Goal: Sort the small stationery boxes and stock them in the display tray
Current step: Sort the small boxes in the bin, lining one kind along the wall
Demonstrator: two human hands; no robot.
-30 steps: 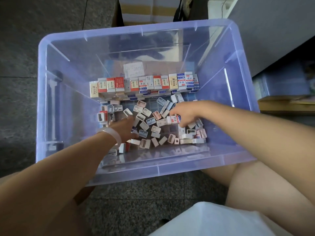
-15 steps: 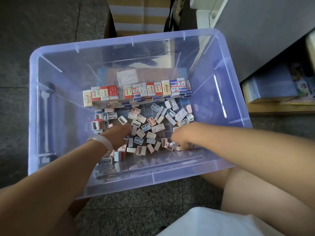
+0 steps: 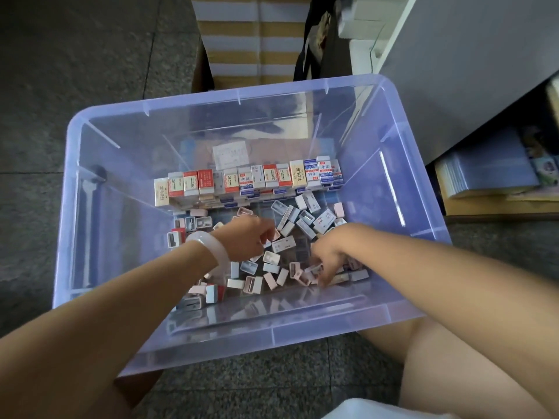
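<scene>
A clear purple-tinted plastic bin [image 3: 230, 95] stands on the floor and holds the small stationery boxes. A neat row of upright boxes [image 3: 251, 179], red, white and blue, lines its far side. Several loose small boxes [image 3: 272, 267] lie scattered across the bottom. My left hand [image 3: 245, 237], with a white bracelet on the wrist, reaches into the middle of the pile, its fingertips pinching a small pink box [image 3: 276, 234]. My right hand [image 3: 329, 252] is down at the near right of the pile, fingers curled onto a small box [image 3: 313, 275].
Striped cardboard cartons [image 3: 254, 40] and a black bag [image 3: 320, 46] stand behind the bin. A grey cabinet [image 3: 472, 71] rises at the right, with stacked blue packs [image 3: 490, 167] on a low shelf under it. My bare knee [image 3: 453, 373] is at the bin's near right corner.
My right hand went from holding a box near the middle down to the pile's near right edge. My left hand moved right and forward toward the pile's centre. The view tilted up.
</scene>
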